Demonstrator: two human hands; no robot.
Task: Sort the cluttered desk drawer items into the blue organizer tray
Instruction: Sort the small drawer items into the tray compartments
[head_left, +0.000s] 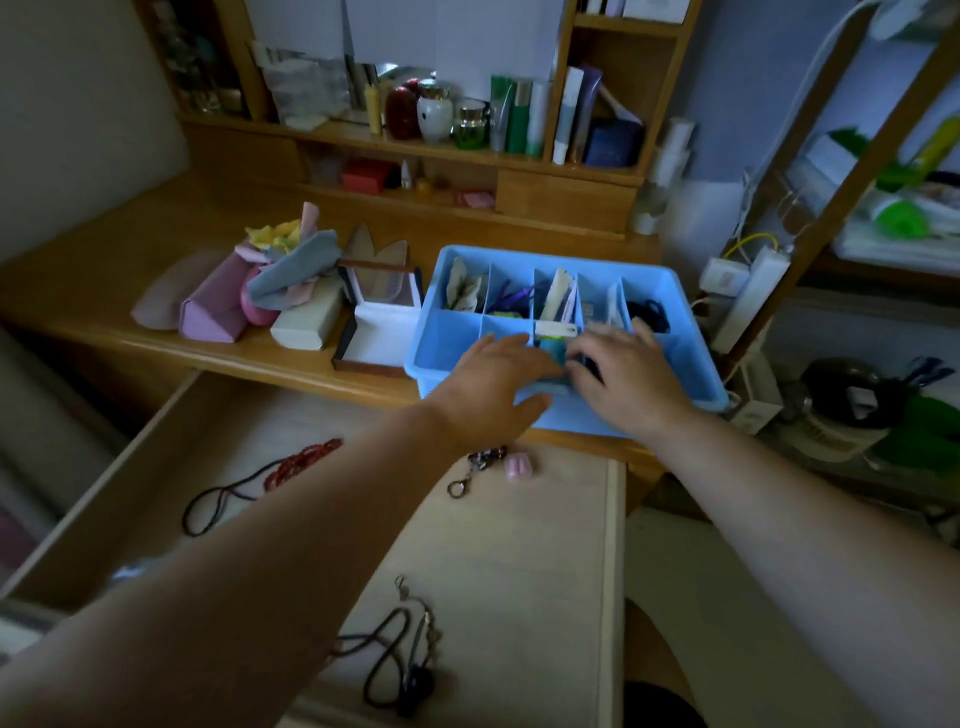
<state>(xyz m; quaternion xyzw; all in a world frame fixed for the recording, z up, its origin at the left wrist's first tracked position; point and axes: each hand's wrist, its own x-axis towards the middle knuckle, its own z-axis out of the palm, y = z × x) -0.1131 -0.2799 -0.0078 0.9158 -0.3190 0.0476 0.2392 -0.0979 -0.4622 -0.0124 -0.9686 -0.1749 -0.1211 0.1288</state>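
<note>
Your left hand (498, 384) and right hand (626, 371), fingers loose, meet over the tray's (457, 260) front compartments on the tabletop. What they hold, if anything, is hidden. The keychain (475, 467) and cords (260, 480) lie in the drawer (615, 545) behind your wrists, nearer your left.

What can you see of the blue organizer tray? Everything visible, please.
The blue organizer tray looks like light blue plastic, rectangular, with a lipped rim and thin dividers forming two rows of compartments. It sits upright on the wooden desk, at the front edge above the open drawer, beside a white box. Back compartments hold papers, purple and black cords. The left hand and right hand reach into the front row, hiding its contents.
</note>
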